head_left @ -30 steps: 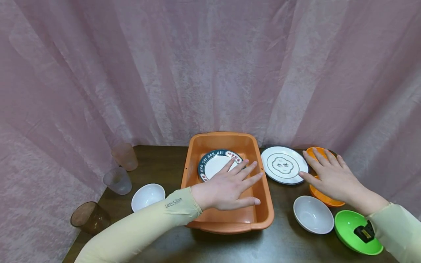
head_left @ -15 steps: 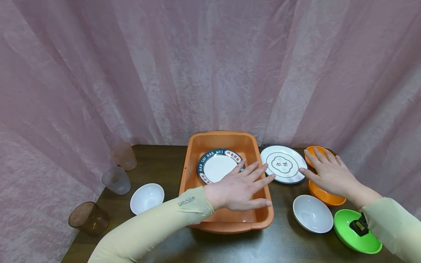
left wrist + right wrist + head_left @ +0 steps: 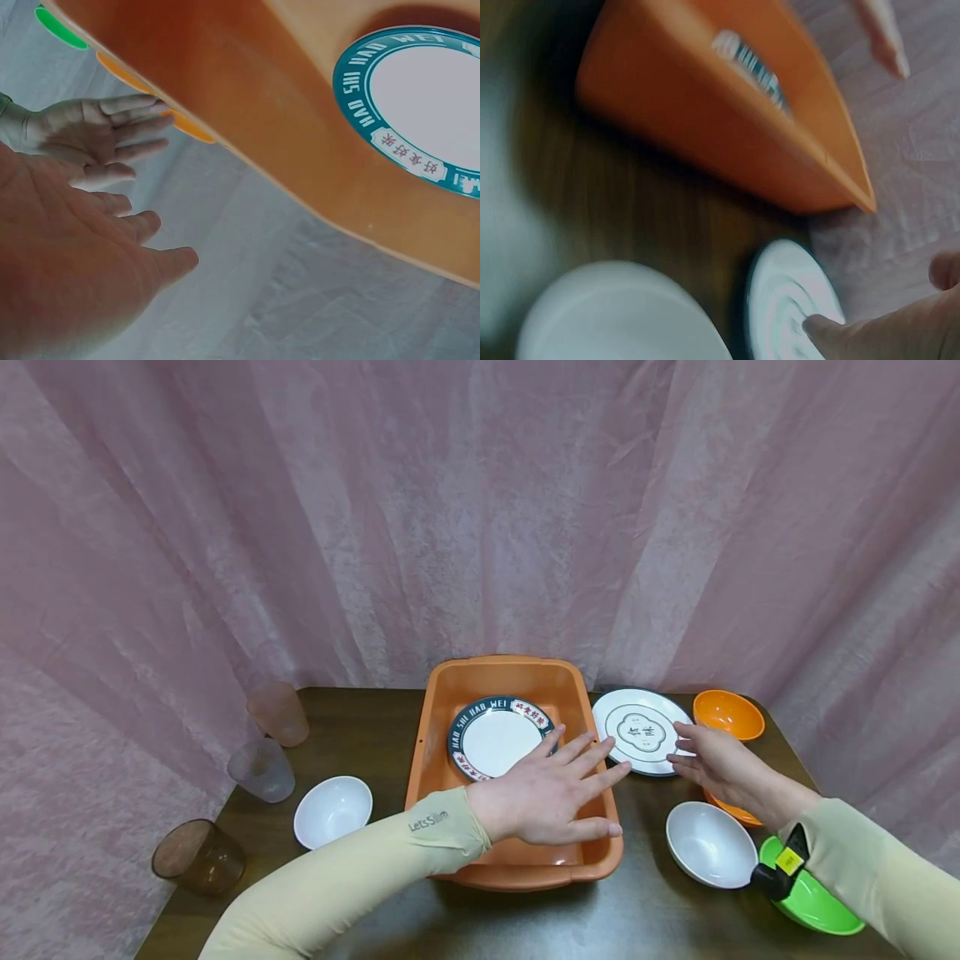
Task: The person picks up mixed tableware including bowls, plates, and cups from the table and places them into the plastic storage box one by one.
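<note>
My left hand hovers over the orange plastic basin, fingers spread and holding nothing. Inside the basin lies a white plate with a dark teal lettered rim. To the right, my right hand hangs near the edge of a second white plate with a printed emblem, its palm turned toward the basin and its fingers loosely extended. Whether it touches that plate cannot be told. In the left wrist view both palms show bare. Behind the right forearm, a lower orange bowl is partly hidden.
Another orange bowl stands at the back right. A white bowl and a green bowl sit at front right. On the left are a white bowl, a brown cup, a clear cup and a pinkish cup.
My left hand has shifted a little right over the basin. The right hand has turned from palm down to palm sideways, uncovering the far orange bowl.
</note>
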`<state>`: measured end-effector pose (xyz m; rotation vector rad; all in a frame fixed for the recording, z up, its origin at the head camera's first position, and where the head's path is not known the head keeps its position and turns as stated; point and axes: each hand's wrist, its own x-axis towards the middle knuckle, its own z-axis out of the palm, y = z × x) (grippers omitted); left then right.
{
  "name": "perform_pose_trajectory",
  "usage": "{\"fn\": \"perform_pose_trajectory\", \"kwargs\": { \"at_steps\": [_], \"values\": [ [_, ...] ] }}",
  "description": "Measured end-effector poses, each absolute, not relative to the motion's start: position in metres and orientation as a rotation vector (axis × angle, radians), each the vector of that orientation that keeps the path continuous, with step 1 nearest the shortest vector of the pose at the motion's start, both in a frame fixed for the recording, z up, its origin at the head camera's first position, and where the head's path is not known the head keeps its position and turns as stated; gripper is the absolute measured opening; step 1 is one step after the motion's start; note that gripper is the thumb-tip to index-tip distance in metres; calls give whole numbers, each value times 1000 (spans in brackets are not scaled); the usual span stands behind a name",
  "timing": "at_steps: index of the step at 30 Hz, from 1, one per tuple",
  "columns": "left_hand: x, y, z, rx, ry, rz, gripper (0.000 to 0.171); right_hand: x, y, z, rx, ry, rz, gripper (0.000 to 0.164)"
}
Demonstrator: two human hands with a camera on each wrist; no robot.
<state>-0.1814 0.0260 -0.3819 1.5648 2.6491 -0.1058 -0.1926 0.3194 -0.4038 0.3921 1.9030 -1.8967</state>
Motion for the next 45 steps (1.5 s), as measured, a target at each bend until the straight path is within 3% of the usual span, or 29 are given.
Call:
{"fn": "perform_pose_trajectory", "kwargs": {
  "at_steps": [4, 10, 20, 36, 45],
  "values": [
    [-180, 29, -382, 1575, 2635, -99, 78, -194, 311, -407, 680, 1460, -2205, 78],
    [-178, 35, -383, 1592, 2617, -111, 78, -192, 308, -410, 873, 1266, -2264, 90],
    [-183, 47, -386, 1585, 2623, -173, 78, -195, 307, -425, 895, 1167, -2326, 74],
    [-191, 49, -395, 1515, 2639, -217, 78, -203, 315, -447, 1062, 1004, -2356, 79],
    [-189, 47, -398, 1520, 2624, -205, 78, -204, 314, -450, 1102, 891, -2418, 70]
  ]
}}
